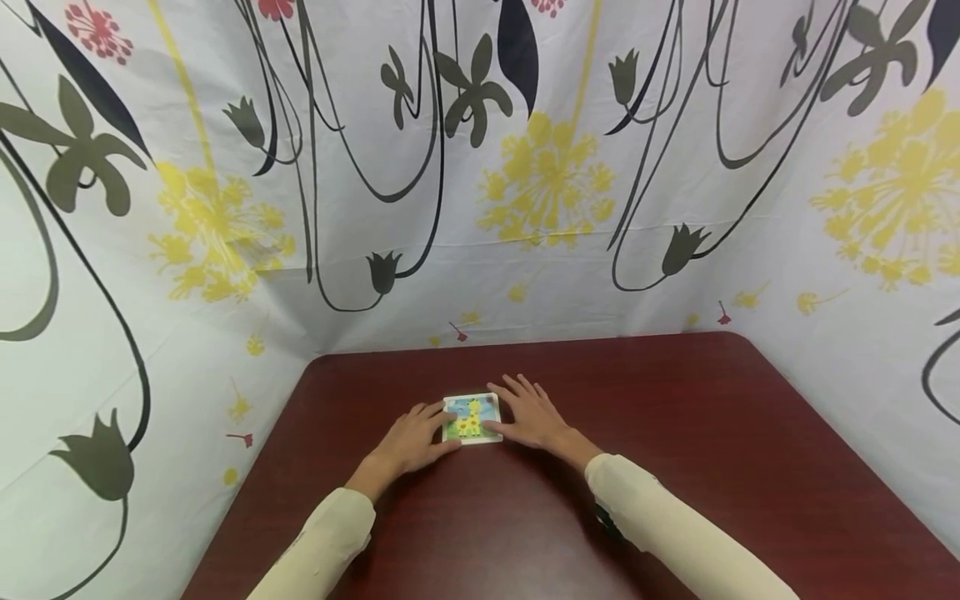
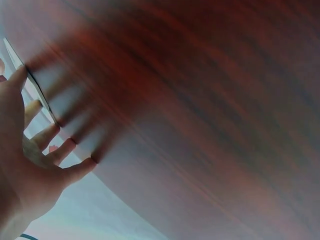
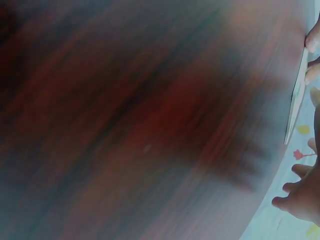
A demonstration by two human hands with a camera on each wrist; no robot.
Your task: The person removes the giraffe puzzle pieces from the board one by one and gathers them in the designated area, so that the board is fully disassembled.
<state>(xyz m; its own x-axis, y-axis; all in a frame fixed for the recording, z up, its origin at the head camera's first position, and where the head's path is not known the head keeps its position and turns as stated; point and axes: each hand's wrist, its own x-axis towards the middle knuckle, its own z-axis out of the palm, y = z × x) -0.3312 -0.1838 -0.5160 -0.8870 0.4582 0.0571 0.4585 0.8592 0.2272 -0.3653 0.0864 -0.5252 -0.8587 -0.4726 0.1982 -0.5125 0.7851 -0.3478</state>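
A small square picture board [image 1: 471,407] with a white border and a yellow giraffe on blue and green lies flat on the table. My left hand [image 1: 405,440] is at its left side, fingers spread, with a fingertip over the picture and the thumb near its front corner. On the other side, my right hand [image 1: 532,419] has its fingers fanned past the right edge and its thumb over the giraffe's side. Seen edge-on in the left wrist view, the board looks thin beside the left hand [image 2: 25,160]. In the right wrist view, the right hand [image 3: 302,200] is partly cut off.
The dark red wooden table [image 1: 637,400] has rounded far corners and reflects light. A white cloth [image 1: 450,283] printed with yellow flowers and grey-green stems hangs behind it and along both sides. Pale sleeves [image 1: 667,517] cover both forearms.
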